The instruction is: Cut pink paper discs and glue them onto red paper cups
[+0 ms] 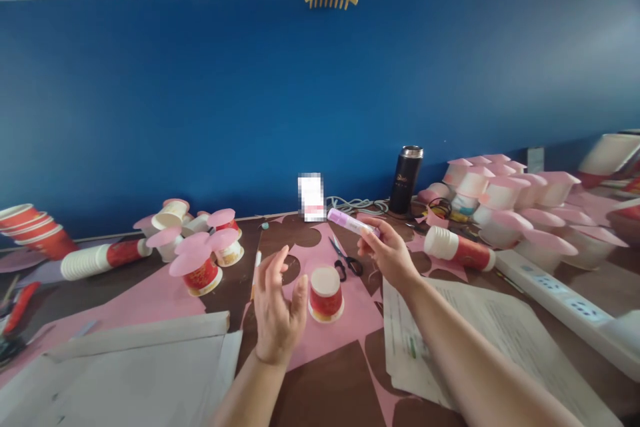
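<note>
A purple glue stick is gripped in my right hand, its capped-looking end pointing up and left. My left hand hovers with fingers apart and holds nothing. Between the two hands, a red and white paper cup stands upside down on a sheet of pink paper. The cup's pale base faces up, and my left thumb is close to its left side without visibly touching. Behind the cup lie scissors with dark handles.
Pink-topped cups stand at left and in a large group at right. Stacked cups lie near a white power strip. A black thermos stands by the blue partition. Printed sheets and a white box are in front.
</note>
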A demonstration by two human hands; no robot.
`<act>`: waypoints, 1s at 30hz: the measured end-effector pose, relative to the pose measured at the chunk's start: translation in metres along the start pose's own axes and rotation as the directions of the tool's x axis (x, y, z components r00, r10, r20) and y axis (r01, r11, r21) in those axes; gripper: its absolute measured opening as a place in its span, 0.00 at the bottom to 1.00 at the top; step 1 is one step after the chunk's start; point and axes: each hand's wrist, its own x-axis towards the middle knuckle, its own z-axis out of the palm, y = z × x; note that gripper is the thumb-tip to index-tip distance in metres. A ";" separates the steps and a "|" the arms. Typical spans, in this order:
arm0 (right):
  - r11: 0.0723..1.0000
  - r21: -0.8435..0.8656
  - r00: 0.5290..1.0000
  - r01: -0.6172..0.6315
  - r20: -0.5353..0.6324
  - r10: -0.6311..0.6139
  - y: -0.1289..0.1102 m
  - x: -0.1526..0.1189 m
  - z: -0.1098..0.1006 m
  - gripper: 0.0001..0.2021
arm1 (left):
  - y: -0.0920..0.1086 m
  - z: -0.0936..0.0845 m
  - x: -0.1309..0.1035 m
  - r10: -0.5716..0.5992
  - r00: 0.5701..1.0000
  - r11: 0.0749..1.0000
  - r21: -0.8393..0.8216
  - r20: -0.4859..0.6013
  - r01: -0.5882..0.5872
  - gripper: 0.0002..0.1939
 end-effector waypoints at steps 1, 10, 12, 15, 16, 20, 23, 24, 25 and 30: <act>0.991 0.131 0.999 -0.007 0.039 0.002 -0.004 -0.003 0.002 0.20 | -0.001 -0.001 0.001 -0.012 1.000 1.000 0.001 0.002 0.012 0.25; 0.931 0.329 0.922 -0.158 0.387 0.019 -0.025 -0.026 0.016 0.12 | 0.007 -0.007 0.000 0.149 0.969 0.989 -0.012 0.196 -0.150 0.30; 0.921 0.351 0.898 -0.171 0.440 -0.001 -0.025 -0.030 0.021 0.13 | 0.011 -0.007 -0.001 0.164 0.961 0.986 -0.028 0.222 -0.162 0.25; 0.918 0.354 0.862 -0.176 0.506 -0.030 -0.023 -0.036 0.027 0.15 | 0.016 -0.007 -0.003 0.176 0.961 0.984 -0.053 0.212 -0.168 0.20; 0.927 0.337 0.851 -0.166 0.524 -0.038 -0.023 -0.038 0.029 0.15 | 0.017 -0.007 -0.003 0.173 0.962 0.985 -0.055 0.210 -0.166 0.19; 0.958 0.278 0.847 -0.074 0.524 -0.086 -0.028 -0.044 0.032 0.08 | 0.021 -0.007 -0.003 0.174 0.947 0.982 0.030 0.270 -0.189 0.19; 0.954 0.291 0.866 -0.071 0.492 -0.086 -0.035 -0.049 0.033 0.08 | 0.024 -0.007 -0.005 0.185 0.936 0.968 0.110 0.300 -0.227 0.19; 0.951 0.299 0.871 -0.078 0.485 -0.081 -0.036 -0.050 0.033 0.09 | 0.026 -0.007 -0.005 0.190 0.937 0.963 0.128 0.294 -0.235 0.20; 0.948 0.308 0.873 -0.085 0.481 -0.078 -0.037 -0.051 0.033 0.09 | 0.027 -0.006 -0.006 0.194 0.940 0.960 0.144 0.282 -0.242 0.20; 0.929 0.343 0.882 -0.139 0.470 -0.041 -0.037 -0.051 0.037 0.10 | 0.029 -0.006 -0.010 0.234 0.945 0.943 0.182 0.229 -0.277 0.21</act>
